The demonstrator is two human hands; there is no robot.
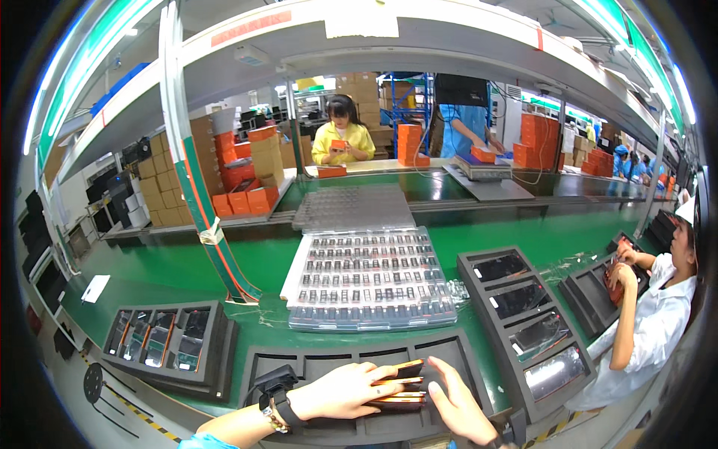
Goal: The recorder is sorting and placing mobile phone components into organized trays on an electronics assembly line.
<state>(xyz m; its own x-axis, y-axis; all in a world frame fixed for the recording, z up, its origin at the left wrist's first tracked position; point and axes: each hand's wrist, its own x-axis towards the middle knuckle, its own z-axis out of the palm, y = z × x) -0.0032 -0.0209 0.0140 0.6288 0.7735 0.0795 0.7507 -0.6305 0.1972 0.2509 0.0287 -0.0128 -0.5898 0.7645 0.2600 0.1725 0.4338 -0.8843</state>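
Observation:
Several orange-edged phones (407, 388) stand close together on their long sides over a black foam tray (258, 368). My left hand (340, 392) lies across them from the left, its fingers closed about their upper edges. At their right ends is my right hand (460, 408), its thumb and fingers apart; whether it touches the phones I cannot tell. A black device is strapped to my left wrist. The tray's compartments beyond my hands show bare foam, and its near part is hidden by my arms.
Clear plastic trays of small dark parts (366, 277) lie ahead. Foam trays holding phones stand at left (161, 340) and right (520, 307). A co-worker (651, 292) handles an item at far right; others work beyond the bench among orange boxes (250, 200). A post (196, 183) rises left.

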